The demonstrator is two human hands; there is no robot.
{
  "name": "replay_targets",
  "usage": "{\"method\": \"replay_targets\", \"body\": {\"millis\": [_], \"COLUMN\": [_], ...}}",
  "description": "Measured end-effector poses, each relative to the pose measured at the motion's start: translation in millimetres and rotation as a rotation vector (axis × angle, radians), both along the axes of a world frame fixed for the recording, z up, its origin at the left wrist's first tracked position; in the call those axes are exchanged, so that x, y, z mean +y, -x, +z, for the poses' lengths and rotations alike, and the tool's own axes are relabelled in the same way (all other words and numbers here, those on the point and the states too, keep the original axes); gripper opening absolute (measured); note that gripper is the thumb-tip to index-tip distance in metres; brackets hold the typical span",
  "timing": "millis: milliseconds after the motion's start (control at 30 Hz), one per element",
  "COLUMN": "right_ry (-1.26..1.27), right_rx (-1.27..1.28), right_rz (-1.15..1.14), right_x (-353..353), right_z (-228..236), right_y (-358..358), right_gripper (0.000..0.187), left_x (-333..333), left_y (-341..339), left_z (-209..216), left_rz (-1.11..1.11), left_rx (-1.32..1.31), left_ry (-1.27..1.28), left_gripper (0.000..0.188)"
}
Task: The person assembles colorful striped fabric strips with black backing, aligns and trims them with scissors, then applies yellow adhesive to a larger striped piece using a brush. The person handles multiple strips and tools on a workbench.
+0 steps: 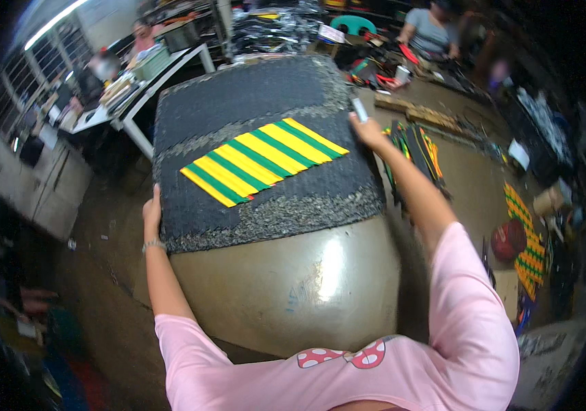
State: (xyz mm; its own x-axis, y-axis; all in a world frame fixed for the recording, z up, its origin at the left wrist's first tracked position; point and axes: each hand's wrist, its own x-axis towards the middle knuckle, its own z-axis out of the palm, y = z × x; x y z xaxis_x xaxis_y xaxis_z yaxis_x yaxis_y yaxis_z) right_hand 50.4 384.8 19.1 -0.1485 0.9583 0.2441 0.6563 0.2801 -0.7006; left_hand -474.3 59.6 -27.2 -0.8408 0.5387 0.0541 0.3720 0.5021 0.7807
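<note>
Left hand [152, 211] at the pad's left edge, thumb up; can't tell how tight, fingers hidden. Right hand [370, 131] at the right edge, small white piece [359, 110] at its fingertips; can't tell if that grip is pinched on it. Striped panel [265, 161], yellow/green, lies flat on the black pad [238, 99] between my hands, touched by neither. Long axis runs near-left to far-right; right hand looks nearer, just beyond the panel's right end. Pad sits on the shiny worktop [272, 288]. Strap bundle [416, 157] right of it.
</note>
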Motion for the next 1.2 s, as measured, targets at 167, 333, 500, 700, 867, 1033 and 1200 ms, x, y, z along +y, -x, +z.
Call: {"method": "replay_targets", "body": {"millis": [167,333,500,700,867,1033,1200], "right_ry": [-0.07,0.004,0.097,0.345,-0.447,-0.169,-0.278], "right_rx": [0.165,0.328,0.334,0.239,-0.142,0.263,-0.01], "right_rz": [-0.286,-0.06,0.075,0.241,0.094,0.116,-0.429], "right_x": [-11,-84,-201,-246,-279,-326,-342], "right_z": [-28,-8,-46,-60,-16,29,84], "right_y": [12,-46,-94,-122,-144,-225,-344], "right_gripper": [0.048,0.036,0.033,0.031,0.032,0.037,0.038], "left_x": [-16,-117,-269,-350,-360,-364,-369], "left_y": [-52,-139,-215,-302,-311,-306,-313], "left_z": [22,71,64,14,7,9,-13], "left_rz": [-0.009,0.085,0.142,0.359,0.338,0.262,0.187], "left_rx": [-0.082,-0.405,-0.3,-0.317,-0.233,-0.256,-0.263], "left_ry": [-0.068,-0.396,-0.367,-0.102,-0.056,-0.045,-0.145], "left_gripper": [0.075,0.065,0.049,0.036,0.038,0.043,0.05]}}
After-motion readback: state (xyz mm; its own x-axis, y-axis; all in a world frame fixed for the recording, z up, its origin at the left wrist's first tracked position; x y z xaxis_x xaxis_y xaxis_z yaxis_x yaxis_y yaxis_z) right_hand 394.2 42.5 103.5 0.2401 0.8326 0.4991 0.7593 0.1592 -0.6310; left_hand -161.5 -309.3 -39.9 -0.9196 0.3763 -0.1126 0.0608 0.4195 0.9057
